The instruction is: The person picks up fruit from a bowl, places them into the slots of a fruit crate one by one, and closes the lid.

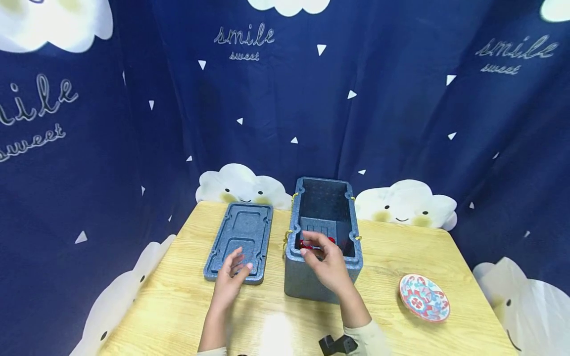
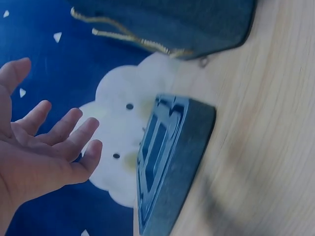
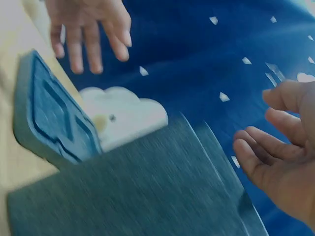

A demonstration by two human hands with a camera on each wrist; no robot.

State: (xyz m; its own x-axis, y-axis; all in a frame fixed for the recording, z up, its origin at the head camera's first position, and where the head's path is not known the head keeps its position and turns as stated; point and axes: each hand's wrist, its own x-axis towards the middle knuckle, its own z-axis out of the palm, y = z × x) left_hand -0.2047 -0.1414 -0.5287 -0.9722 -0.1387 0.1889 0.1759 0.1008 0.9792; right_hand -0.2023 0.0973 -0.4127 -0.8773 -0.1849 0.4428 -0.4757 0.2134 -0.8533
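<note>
My left hand [image 1: 229,280] hovers over the near end of a grey foam lid [image 1: 242,237], its fingers loosely bent and holding nothing. The lid lies on the table with its recessed face up. To its right stands a deep grey foam box [image 1: 311,279], uncovered, with yellow cords [image 1: 287,240] at its sides. My right hand [image 1: 329,264] is above the near rim of that box, fingers relaxed and nothing between them. Red objects [image 1: 331,240] show inside the box, partly hidden by the hand; their kind is unclear.
A patterned plate or shallow bowl [image 1: 424,298] in red, white and blue sits on the right of the wooden table [image 1: 169,306]. Behind the table hangs a dark blue curtain [image 1: 276,109] with clouds and triangles. A black strap [image 1: 338,344] is on the right wrist.
</note>
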